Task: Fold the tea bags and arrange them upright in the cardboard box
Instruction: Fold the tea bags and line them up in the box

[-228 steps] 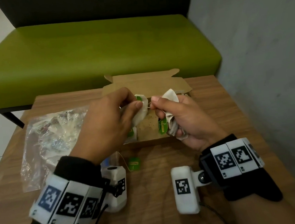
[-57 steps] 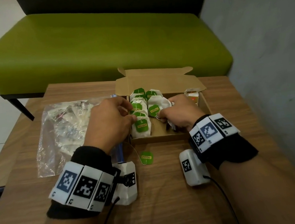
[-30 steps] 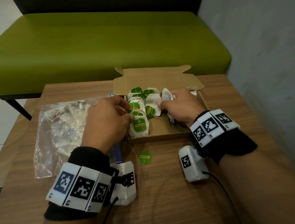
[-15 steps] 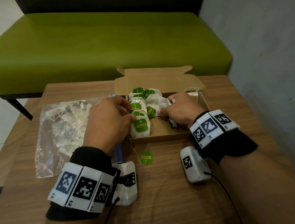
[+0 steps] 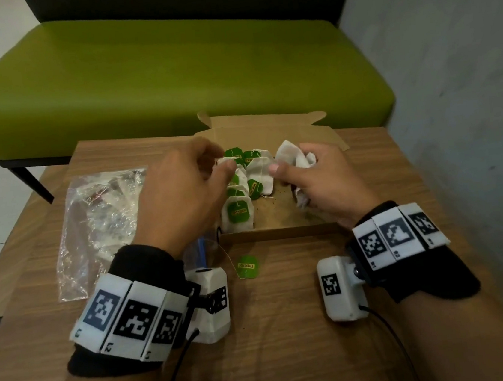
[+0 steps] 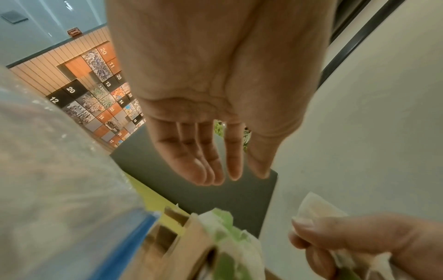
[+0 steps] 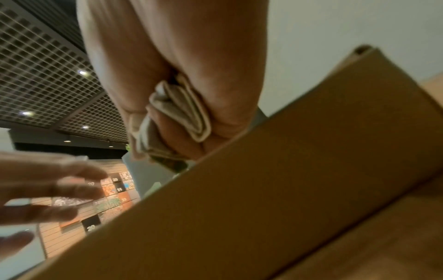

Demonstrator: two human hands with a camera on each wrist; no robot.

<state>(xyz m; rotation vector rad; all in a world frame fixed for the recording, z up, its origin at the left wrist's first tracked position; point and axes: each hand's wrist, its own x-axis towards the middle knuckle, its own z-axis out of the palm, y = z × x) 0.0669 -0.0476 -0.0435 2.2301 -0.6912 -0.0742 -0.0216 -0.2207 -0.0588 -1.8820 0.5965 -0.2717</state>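
The open cardboard box (image 5: 282, 227) lies at the table's middle. Several folded tea bags (image 5: 238, 215) with green tags stand upright in two rows along its left side. My left hand (image 5: 219, 162) hovers over the left row with fingers (image 6: 210, 161) straight and nothing in it. My right hand (image 5: 288, 167) is over the box's right half and grips a bunch of white tea bags (image 5: 293, 157). In the right wrist view their folded edges (image 7: 177, 113) stick out of my fist above the box wall (image 7: 263, 189).
A crumpled clear plastic bag (image 5: 103, 219) lies left of the box. One loose green tag (image 5: 248, 266) on a string rests on the wooden table (image 5: 277, 344) in front of it. A green bench (image 5: 168, 74) stands behind, a grey wall (image 5: 465, 72) to the right.
My left hand has lifted off the left row of tea bags and opened. My right hand has risen from beside the second row and drawn right, still gripping its bunch.
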